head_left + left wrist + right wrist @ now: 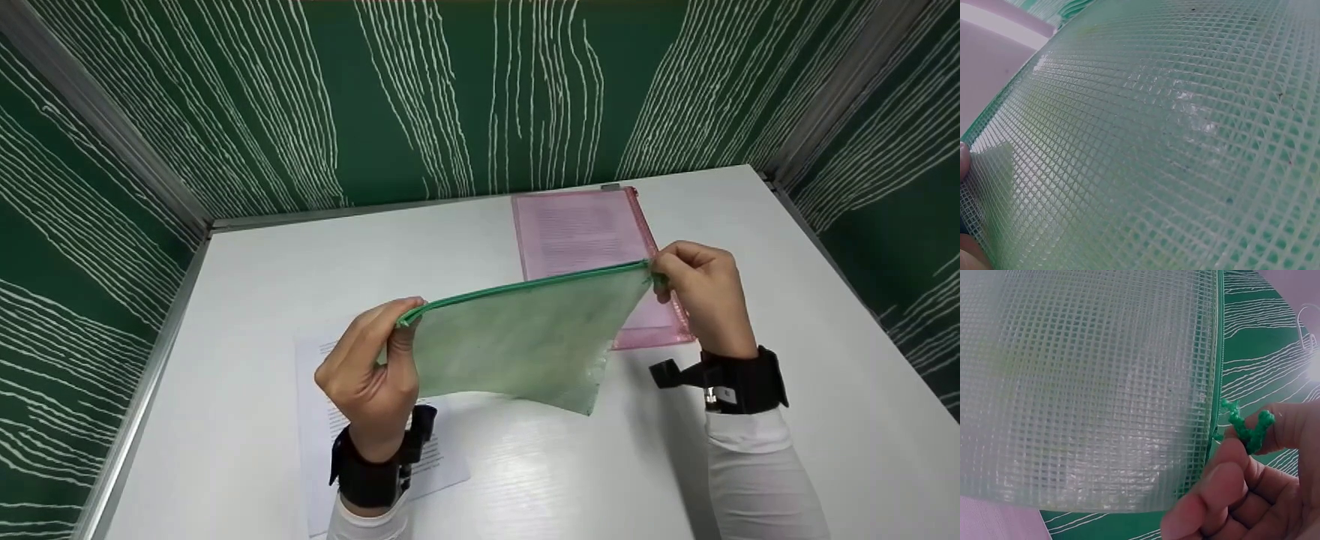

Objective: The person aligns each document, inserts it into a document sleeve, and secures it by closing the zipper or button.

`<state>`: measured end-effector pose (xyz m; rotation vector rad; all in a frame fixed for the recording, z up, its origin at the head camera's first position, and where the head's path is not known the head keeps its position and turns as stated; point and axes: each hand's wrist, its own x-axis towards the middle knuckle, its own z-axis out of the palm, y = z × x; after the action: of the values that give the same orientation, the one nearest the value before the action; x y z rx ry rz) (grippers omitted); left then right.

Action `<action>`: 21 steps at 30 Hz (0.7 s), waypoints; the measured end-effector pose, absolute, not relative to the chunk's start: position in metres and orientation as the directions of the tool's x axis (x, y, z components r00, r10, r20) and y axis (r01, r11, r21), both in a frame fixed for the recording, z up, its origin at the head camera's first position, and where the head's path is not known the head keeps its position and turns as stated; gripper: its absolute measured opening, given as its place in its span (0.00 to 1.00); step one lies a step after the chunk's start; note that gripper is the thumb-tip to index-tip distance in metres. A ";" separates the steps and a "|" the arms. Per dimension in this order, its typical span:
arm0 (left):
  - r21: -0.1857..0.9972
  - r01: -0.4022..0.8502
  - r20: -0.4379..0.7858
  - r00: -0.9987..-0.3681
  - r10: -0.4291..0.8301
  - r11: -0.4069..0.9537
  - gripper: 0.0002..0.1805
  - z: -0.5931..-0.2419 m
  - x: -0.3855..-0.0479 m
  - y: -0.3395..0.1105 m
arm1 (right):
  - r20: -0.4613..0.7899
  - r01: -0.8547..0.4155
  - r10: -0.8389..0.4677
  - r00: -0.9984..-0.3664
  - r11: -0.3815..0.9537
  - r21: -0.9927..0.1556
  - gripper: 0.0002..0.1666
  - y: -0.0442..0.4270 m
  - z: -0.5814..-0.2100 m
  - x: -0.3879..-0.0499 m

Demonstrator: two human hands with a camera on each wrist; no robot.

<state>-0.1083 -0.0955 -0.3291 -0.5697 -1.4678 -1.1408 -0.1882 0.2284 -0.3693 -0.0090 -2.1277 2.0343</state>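
Note:
A translucent green mesh zipper pouch (517,337) hangs between both hands above the white table, its zipper edge stretched along the top. My left hand (375,364) pinches the left end of that edge between thumb and fingers. At the other end, my right hand (701,289) pinches the corner. In the right wrist view a knotted green pull cord (1249,430) sticks out by the thumb and fingers of the right hand (1241,484). The pouch's mesh (1145,135) fills most of the left wrist view, with only bits of fingers at its left edge.
Behind the right hand, a pink zipper pouch (585,232) with a printed sheet inside lies on the white table (315,262). Printed paper (315,435) lies under the left hand and forearm. Green panels with white lines (465,97) stand around the back and sides.

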 end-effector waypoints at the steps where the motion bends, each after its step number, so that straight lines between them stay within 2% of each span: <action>1: 0.330 0.850 0.938 -0.247 -0.243 0.411 0.04 -0.330 -0.109 -0.096 | 0.139 -0.135 0.141 -0.980 0.039 -0.990 0.08 0.229 -0.369 -0.188; 21: 0.329 0.851 0.939 -0.249 -0.238 0.408 0.04 -0.331 -0.108 -0.097 | 0.117 -0.111 0.180 -0.977 0.044 -0.993 0.07 0.235 -0.370 -0.190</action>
<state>-0.1084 -0.0967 -0.3306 -0.5789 -1.4690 -1.1433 -0.1899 0.2353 -0.3702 -0.0712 -2.1069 2.0358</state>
